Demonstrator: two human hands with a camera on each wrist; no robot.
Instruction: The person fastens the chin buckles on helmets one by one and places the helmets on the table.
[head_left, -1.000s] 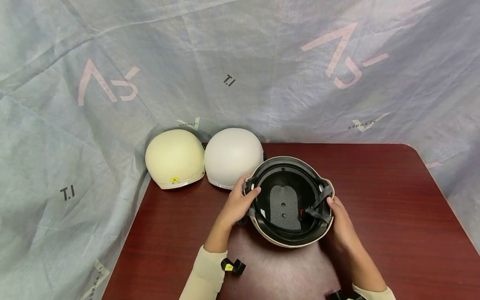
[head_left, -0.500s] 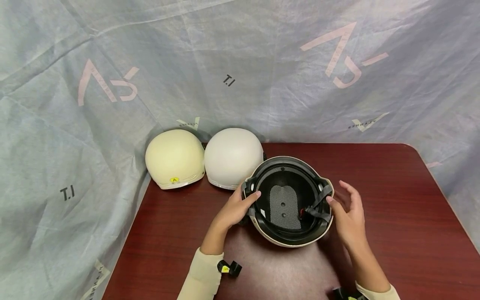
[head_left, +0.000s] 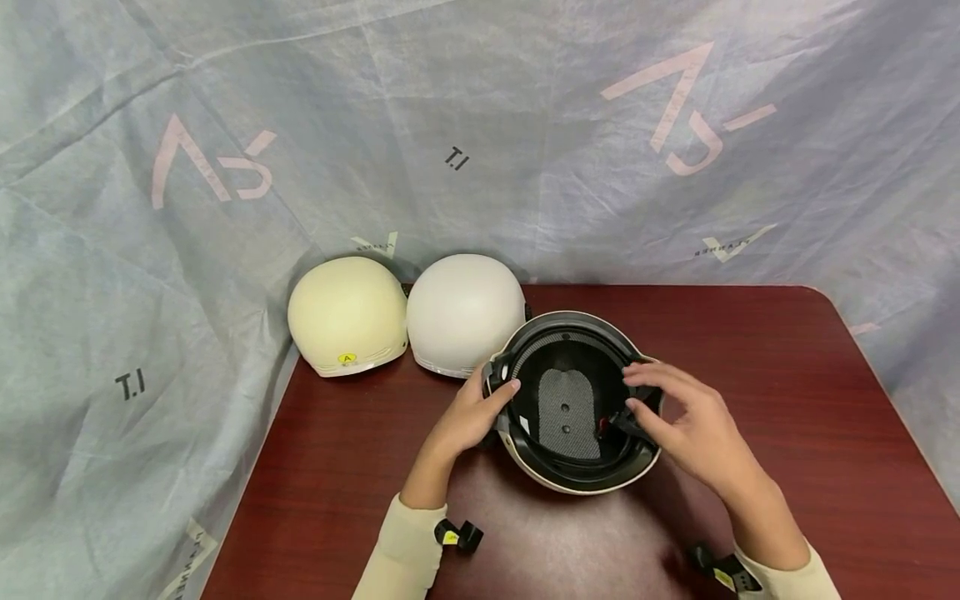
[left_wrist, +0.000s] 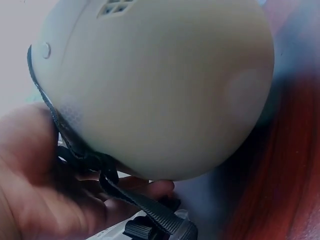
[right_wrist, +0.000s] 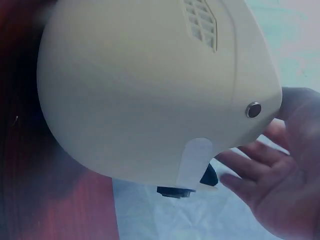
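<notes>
Three helmets on the surface [head_left: 757,358], right? How do they go, left to right?

Yep. Cream helmet [head_left: 347,312] between nine and ten o'clock from the upturned one, white helmet [head_left: 465,312] at ten. Then the left hand [head_left: 468,417], gripping the upturned helmet [head_left: 566,417] at nine o'clock on its rim, thumb over the edge.

And the strap [head_left: 628,425]?

Inside, around three o'clock of the opening. That's the bit that matters imo: it's about nine o'clock from the right hand [head_left: 701,433], so that one's way nearer. From the left hand it's clear across at three.

Long axis?

Opening's near round, strap's half hidden, so can't say. Right thumb and fingers are narrowly parted around it; can't tell if they touch.
</notes>
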